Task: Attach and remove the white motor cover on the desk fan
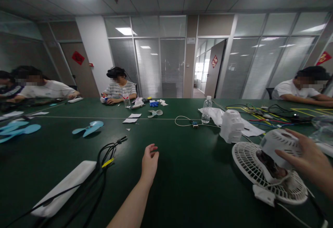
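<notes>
My right hand grips a white plastic fan motor cover, which is tilted above the round white fan grille. Under the raised cover the fan's motor and some wires show. A white clip-like bracket sticks out at the near edge of the grille. Over the table's middle, my left hand has loosely curled fingers, apart from each other, with nothing in them. Behind the fan, more white slotted covers stand stacked.
A white power strip and black cables lie at the near left. Blue fan blades rest farther left. A water bottle stands near a small circuit board. Several people sit around the green table.
</notes>
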Demonstrator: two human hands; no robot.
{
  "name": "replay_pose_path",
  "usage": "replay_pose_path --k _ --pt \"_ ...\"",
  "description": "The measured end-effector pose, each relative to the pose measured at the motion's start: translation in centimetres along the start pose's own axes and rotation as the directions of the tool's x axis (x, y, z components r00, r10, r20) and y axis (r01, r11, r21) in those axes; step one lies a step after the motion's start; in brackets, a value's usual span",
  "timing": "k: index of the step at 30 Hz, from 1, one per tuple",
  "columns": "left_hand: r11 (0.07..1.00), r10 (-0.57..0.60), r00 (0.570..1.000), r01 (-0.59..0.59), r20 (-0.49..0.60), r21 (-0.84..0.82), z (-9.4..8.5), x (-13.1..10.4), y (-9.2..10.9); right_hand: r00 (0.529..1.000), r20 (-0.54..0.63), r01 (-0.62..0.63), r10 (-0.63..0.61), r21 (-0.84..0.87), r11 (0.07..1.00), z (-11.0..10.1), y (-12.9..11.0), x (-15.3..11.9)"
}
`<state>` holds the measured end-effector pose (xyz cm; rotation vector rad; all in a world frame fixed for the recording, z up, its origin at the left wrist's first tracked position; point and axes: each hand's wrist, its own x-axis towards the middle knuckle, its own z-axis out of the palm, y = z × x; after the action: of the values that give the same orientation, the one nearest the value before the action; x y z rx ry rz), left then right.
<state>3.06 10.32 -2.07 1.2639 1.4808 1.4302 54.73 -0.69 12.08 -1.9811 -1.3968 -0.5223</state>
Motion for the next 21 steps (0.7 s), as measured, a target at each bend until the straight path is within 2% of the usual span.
replay_pose_path --k 5,8,12,16,21 --pt "1.000 -0.008 1.000 0.008 0.003 0.030 0.2 0.1 0.2 0.974 -0.161 0.168 -0.159 0.046 0.985 -0.5 -3.6 5.2" --pt "0.999 -0.011 1.000 0.011 0.009 0.046 0.2 0.1 0.4 0.970 -0.157 0.197 -0.185 0.067 0.978 0.9 -6.9 8.6" --pt "0.998 -0.009 1.000 0.008 0.010 0.066 0.1 0.0 0.8 0.971 -0.100 0.224 -0.217 0.064 0.973 4.0 -10.3 12.2" --pt "0.996 -0.006 1.000 0.005 0.004 0.084 0.2 0.0 0.9 0.993 -0.036 0.115 -0.113 0.072 0.991 7.1 -10.9 13.8" --pt "0.995 -0.021 1.000 0.019 0.018 0.095 0.2 0.1 0.8 0.991 0.118 0.057 -0.067 0.086 0.995 10.4 -9.1 14.1"
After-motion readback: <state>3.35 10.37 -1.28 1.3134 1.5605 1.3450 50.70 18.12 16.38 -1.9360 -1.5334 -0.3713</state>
